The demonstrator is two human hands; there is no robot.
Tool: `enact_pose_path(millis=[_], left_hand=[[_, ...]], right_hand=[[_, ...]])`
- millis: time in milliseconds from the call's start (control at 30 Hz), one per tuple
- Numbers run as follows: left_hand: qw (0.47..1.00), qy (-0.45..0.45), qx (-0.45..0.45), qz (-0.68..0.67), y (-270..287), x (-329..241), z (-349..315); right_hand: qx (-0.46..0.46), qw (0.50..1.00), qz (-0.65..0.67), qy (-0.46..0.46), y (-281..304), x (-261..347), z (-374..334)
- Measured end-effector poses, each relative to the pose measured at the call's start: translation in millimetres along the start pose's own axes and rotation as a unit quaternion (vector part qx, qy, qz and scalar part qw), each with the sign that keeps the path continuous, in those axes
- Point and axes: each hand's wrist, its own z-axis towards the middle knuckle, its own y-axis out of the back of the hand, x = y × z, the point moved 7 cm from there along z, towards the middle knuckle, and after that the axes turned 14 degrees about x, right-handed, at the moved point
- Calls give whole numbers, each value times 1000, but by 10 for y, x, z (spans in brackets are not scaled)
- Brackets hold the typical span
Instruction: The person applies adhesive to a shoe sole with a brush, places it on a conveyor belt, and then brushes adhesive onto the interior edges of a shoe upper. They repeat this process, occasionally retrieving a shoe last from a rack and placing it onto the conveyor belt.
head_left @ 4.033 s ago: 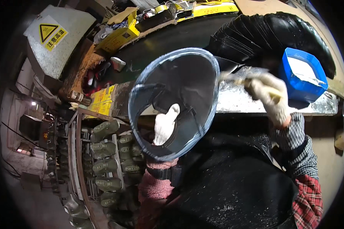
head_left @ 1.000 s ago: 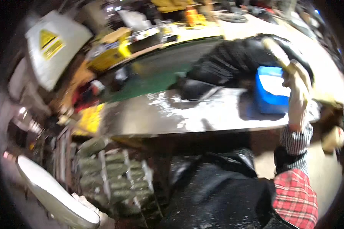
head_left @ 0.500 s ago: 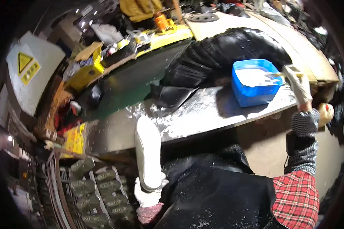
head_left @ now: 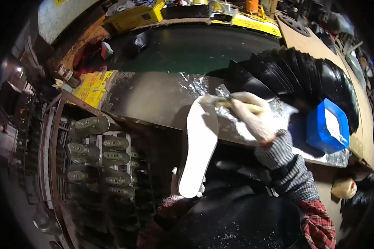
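Our right hand [head_left: 255, 117], grip round brush [head_left: 221, 102], moved from blue tub [head_left: 318, 130] to far end of white sole [head_left: 200, 149] (brushing apparently underway); left hand [head_left: 174, 179], grip holding near end.

Left grip [head_left: 174, 181] holds a white sole [head_left: 200, 145] — right grip [head_left: 255, 117], a brush [head_left: 221, 102].

Tub [head_left: 322, 135] on bench [head_left: 149, 97], right of shoe sole [head_left: 200, 141]

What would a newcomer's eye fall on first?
The white sole stands out at centre, its lower end in the left hand, the brush in the right hand at its upper end. Then the blue tub on the bench at right, and the black stack behind it.
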Motion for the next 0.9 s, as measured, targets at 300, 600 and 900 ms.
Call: enact_pose_path(millis=[300, 600, 900], left_hand=[[993, -52, -64, 82, 27, -95, 108], [913, -285, -212, -200, 42, -27, 49], [954, -211, -157, 144, -625, 179, 445]], right_hand=[[5, 996, -74, 42, 52, 372, 162], [379, 887, -182, 192, -805, 752, -640], [361, 908, -142, 160, -788, 587, -1032]])
